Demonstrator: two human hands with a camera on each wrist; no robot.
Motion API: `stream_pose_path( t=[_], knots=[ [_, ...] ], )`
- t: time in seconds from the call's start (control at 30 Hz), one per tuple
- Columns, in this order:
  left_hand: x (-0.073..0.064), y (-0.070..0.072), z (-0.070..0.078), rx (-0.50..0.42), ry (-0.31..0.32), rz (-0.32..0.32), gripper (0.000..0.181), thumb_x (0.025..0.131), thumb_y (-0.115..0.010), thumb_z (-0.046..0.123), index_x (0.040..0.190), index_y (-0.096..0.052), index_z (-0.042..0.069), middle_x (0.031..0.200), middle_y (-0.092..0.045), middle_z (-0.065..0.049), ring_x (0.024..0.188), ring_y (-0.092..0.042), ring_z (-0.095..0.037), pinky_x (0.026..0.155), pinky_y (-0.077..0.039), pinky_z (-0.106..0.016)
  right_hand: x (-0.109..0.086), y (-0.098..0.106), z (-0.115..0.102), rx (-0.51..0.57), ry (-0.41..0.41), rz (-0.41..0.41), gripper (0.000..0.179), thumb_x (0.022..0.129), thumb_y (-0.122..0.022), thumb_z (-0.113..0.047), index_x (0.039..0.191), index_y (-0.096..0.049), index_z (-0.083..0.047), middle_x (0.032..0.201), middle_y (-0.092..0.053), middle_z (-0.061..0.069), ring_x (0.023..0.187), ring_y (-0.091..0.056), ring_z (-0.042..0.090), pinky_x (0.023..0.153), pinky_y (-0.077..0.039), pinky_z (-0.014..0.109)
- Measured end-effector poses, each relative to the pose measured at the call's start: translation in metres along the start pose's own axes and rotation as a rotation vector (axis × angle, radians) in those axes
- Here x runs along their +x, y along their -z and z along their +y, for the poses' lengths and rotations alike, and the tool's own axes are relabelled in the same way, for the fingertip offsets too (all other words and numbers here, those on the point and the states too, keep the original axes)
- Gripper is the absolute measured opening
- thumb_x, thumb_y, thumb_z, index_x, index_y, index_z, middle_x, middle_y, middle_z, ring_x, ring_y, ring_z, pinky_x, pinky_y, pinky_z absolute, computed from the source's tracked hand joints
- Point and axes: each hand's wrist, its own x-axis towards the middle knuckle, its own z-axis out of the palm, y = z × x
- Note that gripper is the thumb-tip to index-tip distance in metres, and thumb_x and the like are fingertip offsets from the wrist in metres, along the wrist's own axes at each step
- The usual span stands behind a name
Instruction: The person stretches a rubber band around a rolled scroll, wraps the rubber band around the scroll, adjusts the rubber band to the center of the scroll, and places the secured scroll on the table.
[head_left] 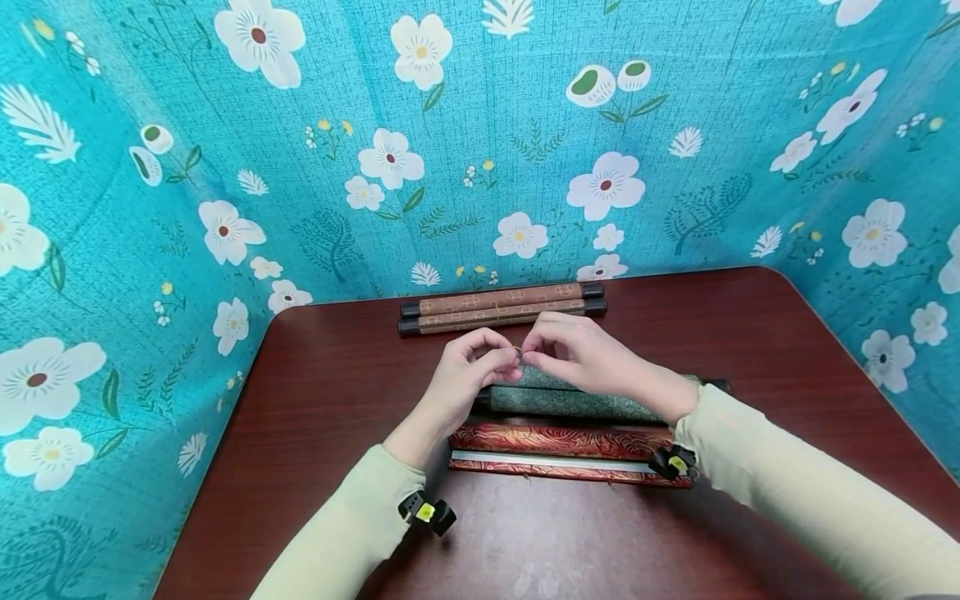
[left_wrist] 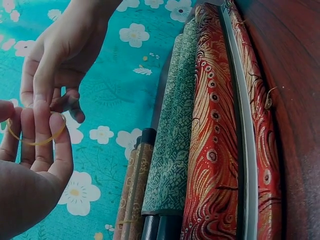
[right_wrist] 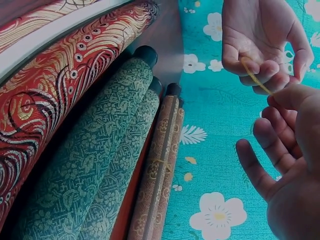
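A thin yellow rubber band (left_wrist: 36, 143) is held between my two hands above the table. In the left wrist view it curves around the fingers of my left hand (head_left: 459, 379), which pinches one side of it. My right hand (head_left: 588, 354) pinches the band at the opposite side with thumb and forefinger, its other fingers spread loosely in the right wrist view. Directly below the hands lie two rolled green scrolls (head_left: 577, 402) with black rod ends, side by side. My right forearm covers part of them.
Farther back, two brown patterned scrolls (head_left: 465, 322) lie together with a thin band around their middle. Nearer me are red and gold brocade rolls (head_left: 555, 440) with a white strip (head_left: 551, 462) between them. A blue floral cloth (head_left: 450, 167) hangs behind the dark wooden table (head_left: 330, 400).
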Motion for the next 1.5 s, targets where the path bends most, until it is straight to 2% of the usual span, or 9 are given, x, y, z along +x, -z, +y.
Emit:
stream_pose_path(
  t=[0.13,0.4,0.67,0.77,0.9,1.1,1.2,1.3,1.5],
  knots=[
    [-0.002,0.001,0.001,-0.076,-0.007,-0.05,0.017,0.102,-0.06,0.001,0.094,-0.068,0.013,0.089,-0.07,-0.003,0.081,-0.073,-0.016,0.084,-0.063,-0.033,0.001,-0.001,0.0,-0.008,-0.024,-0.003,0.015,0.099,-0.074,-0.004,0.097,-0.072,-0.018,0.09,-0.062,-0.009,0.072,-0.051,0.007,0.062,-0.049,0.031],
    [-0.003,0.002,0.004,-0.326,-0.034,-0.149,0.028,0.104,-0.047,0.001,0.094,-0.069,0.016,0.087,-0.072,0.001,0.081,-0.071,-0.011,0.089,-0.06,-0.031,0.0,-0.007,0.004,0.003,-0.065,-0.014,0.016,0.099,-0.073,-0.002,0.095,-0.069,-0.016,0.089,-0.061,-0.007,0.072,-0.053,0.007,0.061,-0.051,0.034],
    [-0.002,-0.003,0.008,-0.434,-0.016,-0.156,0.027,0.108,-0.042,0.005,0.1,-0.066,0.014,0.108,-0.079,-0.006,0.09,-0.077,-0.014,0.093,-0.06,-0.033,-0.002,-0.015,0.006,0.018,-0.063,-0.031,0.015,0.097,-0.071,0.002,0.095,-0.066,-0.011,0.087,-0.058,-0.003,0.07,-0.056,0.024,0.061,-0.049,0.03],
    [-0.003,-0.002,0.009,-0.423,0.005,-0.166,0.026,0.109,-0.043,0.006,0.101,-0.066,0.015,0.114,-0.079,-0.006,0.094,-0.078,-0.015,0.088,-0.061,-0.032,-0.004,-0.014,0.006,0.025,-0.076,-0.029,0.011,0.098,-0.071,0.002,0.099,-0.069,-0.009,0.088,-0.059,-0.004,0.071,-0.056,0.02,0.062,-0.05,0.031],
    [-0.005,0.0,0.009,-0.368,0.024,-0.226,0.03,0.108,-0.043,0.005,0.104,-0.071,0.015,0.121,-0.078,-0.006,0.1,-0.079,-0.017,0.078,-0.061,-0.029,-0.005,-0.01,0.006,0.073,-0.098,-0.013,0.013,0.099,-0.071,0.002,0.102,-0.071,-0.01,0.092,-0.062,-0.004,0.08,-0.056,0.012,0.068,-0.054,0.037],
    [-0.008,0.006,0.006,-0.236,0.01,-0.299,0.034,0.109,-0.045,0.001,0.114,-0.074,0.017,0.132,-0.074,-0.005,0.107,-0.078,-0.022,0.078,-0.064,-0.032,-0.008,-0.008,0.005,0.185,-0.143,-0.051,0.019,0.1,-0.064,0.006,0.112,-0.074,-0.005,0.103,-0.072,0.001,0.089,-0.059,0.012,0.077,-0.054,0.038],
    [-0.008,0.009,0.005,-0.183,-0.001,-0.285,0.036,0.109,-0.047,-0.002,0.12,-0.073,0.02,0.142,-0.069,-0.009,0.107,-0.078,-0.021,0.079,-0.065,-0.035,-0.009,-0.009,0.005,0.206,-0.172,-0.081,0.015,0.103,-0.067,0.0,0.116,-0.075,-0.003,0.108,-0.074,0.003,0.094,-0.062,0.012,0.081,-0.055,0.036],
    [-0.007,0.011,0.004,-0.134,-0.024,-0.257,0.037,0.109,-0.049,-0.002,0.126,-0.072,0.021,0.152,-0.061,-0.015,0.106,-0.078,-0.019,0.079,-0.066,-0.037,-0.01,-0.009,0.005,0.205,-0.198,-0.101,0.008,0.104,-0.07,-0.008,0.11,-0.076,-0.007,0.105,-0.074,-0.001,0.094,-0.063,0.013,0.081,-0.057,0.036],
    [-0.004,0.017,0.002,-0.043,-0.058,-0.174,0.04,0.107,-0.056,-0.004,0.146,-0.062,0.003,0.159,-0.054,-0.014,0.109,-0.078,-0.019,0.076,-0.066,-0.037,-0.016,-0.005,0.011,0.185,-0.255,-0.133,0.005,0.103,-0.073,-0.014,0.104,-0.078,-0.015,0.097,-0.07,-0.009,0.088,-0.062,0.014,0.073,-0.055,0.033]
  ],
)
